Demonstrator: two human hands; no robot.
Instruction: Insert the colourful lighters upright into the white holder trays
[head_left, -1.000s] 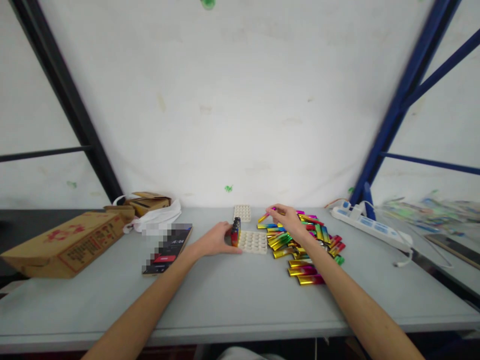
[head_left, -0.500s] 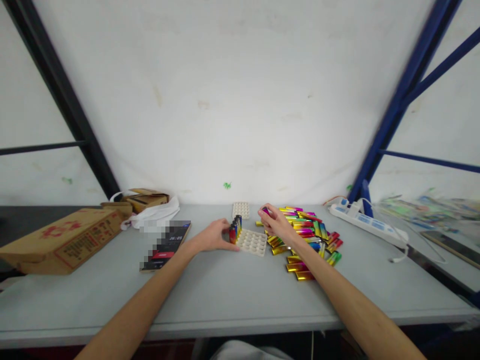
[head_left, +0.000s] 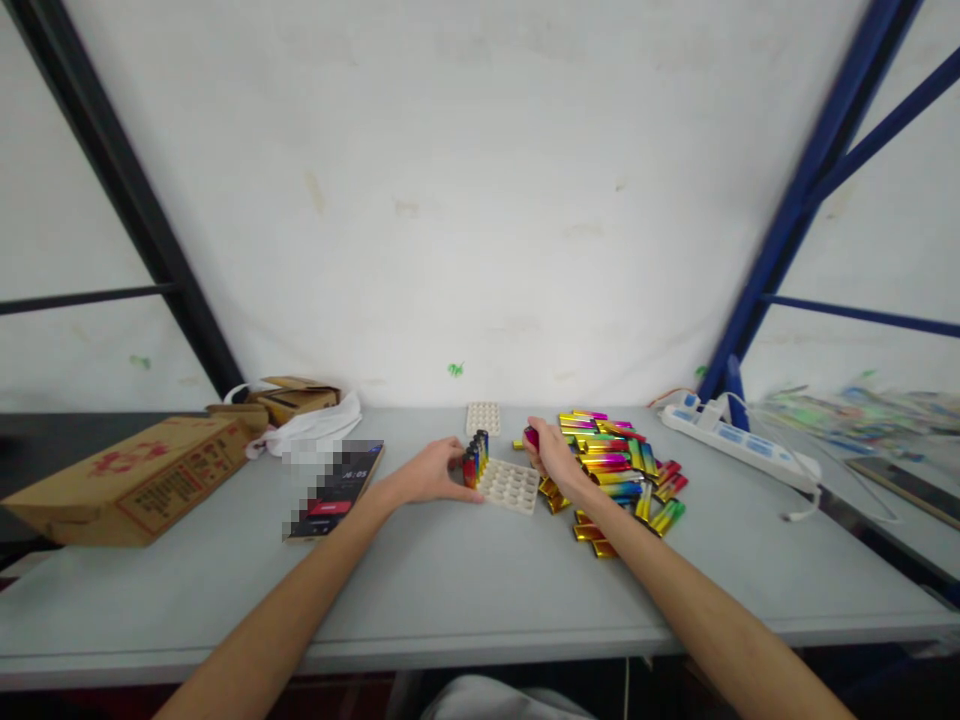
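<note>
A cream tray [head_left: 516, 486] with rows of round holes lies on the table in front of me. Along its left side, several shiny rainbow-coloured lighters [head_left: 472, 462] stand upright in a row. My left hand [head_left: 436, 472] curves around that side, fingers behind the row and thumb at the tray's near corner. Just beyond the tray's right side, my right hand [head_left: 553, 452] is closed on a lighter [head_left: 532, 437] whose purple-red end shows; the rest is hidden in the fingers. To the right lies a loose pile of metallic lighters [head_left: 611, 462], partly behind my right forearm.
A second holed tray [head_left: 483, 418] lies near the wall. On the left are a phone [head_left: 341, 488], a white plastic bag [head_left: 319, 428] and cardboard boxes [head_left: 135, 478]. At right, a white power strip [head_left: 739, 442] with cables lies by the blue frame [head_left: 787, 225].
My right hand has shifted slightly right and down, still holding the lighter. My left hand keeps its place at the tray. The whole view has shifted slightly.
</note>
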